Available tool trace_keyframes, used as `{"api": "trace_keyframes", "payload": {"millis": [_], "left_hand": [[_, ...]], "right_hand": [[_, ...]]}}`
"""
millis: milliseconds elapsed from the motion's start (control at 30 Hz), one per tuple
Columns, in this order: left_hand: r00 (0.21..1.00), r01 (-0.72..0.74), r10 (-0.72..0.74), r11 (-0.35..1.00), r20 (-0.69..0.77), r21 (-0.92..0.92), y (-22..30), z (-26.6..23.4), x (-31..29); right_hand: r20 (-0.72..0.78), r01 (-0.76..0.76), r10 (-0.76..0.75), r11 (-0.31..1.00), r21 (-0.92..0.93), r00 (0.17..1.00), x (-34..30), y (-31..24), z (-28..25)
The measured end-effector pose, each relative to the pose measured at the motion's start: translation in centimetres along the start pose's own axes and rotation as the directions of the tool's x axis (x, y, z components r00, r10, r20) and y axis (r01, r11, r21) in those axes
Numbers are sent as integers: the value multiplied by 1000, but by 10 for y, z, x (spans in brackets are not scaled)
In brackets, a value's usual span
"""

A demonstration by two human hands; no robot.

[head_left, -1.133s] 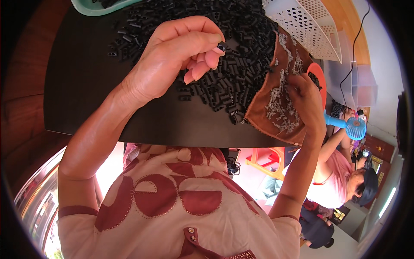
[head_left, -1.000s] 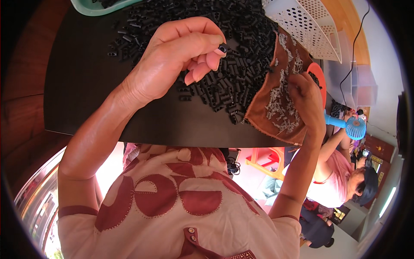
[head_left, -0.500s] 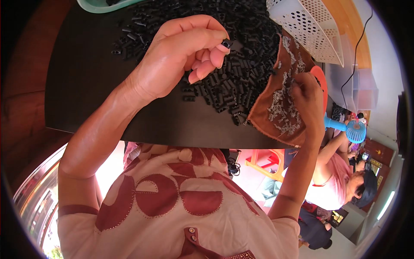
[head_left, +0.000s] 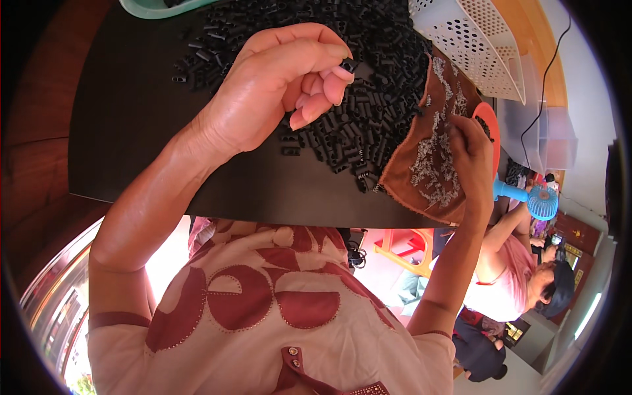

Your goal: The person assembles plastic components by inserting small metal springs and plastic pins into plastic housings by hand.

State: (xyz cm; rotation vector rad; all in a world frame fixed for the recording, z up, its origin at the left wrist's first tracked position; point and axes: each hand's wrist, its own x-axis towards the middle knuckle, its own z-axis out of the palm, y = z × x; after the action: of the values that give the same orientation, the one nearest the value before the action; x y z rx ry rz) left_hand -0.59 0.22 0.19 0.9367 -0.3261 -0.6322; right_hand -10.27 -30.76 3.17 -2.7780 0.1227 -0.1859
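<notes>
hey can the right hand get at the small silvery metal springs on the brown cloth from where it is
Likely yes: the bare right hand is already over the brown fabric cloth, close beside the small silvery metal springs, and nothing visible blocks its way.

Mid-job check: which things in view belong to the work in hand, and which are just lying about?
In the work:
black plastic piece, pinched in the left hand
pile of similar black pieces
small coil springs, beside the right hand
brown cloth under the springs

Apparently just lying about:
blue fan
white perforated basket
clear plastic bin
</notes>
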Motion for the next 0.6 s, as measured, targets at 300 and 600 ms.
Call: {"api": "trace_keyframes", "payload": {"millis": [300,600], "left_hand": [[1000,-4,4,1000,3,15,0,0,1],[997,65,-65,998,35,21,-1,6,0]], "right_hand": [[-45,-121,133,971,207,990,-2,-4,1],[10,-64,77,738,672,997,-3,-97,2]]}}
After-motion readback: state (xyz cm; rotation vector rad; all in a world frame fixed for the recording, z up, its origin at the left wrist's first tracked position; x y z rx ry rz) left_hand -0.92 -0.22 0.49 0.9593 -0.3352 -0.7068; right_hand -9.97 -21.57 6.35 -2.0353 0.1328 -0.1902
